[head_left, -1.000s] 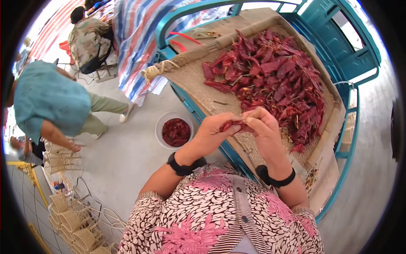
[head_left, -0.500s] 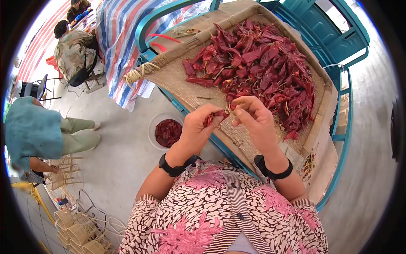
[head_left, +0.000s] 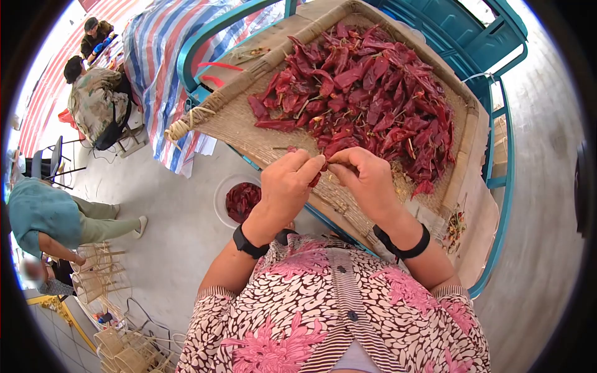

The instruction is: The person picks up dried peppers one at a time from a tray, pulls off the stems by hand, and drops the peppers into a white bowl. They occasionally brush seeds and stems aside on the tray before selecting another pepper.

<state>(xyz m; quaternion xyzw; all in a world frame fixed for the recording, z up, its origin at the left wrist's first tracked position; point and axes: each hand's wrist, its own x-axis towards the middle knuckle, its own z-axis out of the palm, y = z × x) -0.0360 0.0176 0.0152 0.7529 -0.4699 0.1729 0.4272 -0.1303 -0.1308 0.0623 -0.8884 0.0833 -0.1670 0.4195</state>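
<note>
Evidently, the left hand (head_left: 287,189) curls snugly around a red pepper (head_left: 316,180), while the right hand (head_left: 367,183) pinches its end between thumb and forefinger, above the near edge of the woven tray (head_left: 239,138), right of the white bowl (head_left: 218,205).

red pepper (head_left: 316,180), single: dark, wrinkled, largely hidden; pinched between left hand (head_left: 283,189) and right hand (head_left: 368,180), over woven tray (head_left: 245,138). pepper heap (head_left: 373,93): red, glossy, crumpled, some pale stems; loosely piled on the tray. bowl peppers (head_left: 243,202): darker, smaller lot, inside round whitish bowl (head_left: 219,200).
</note>
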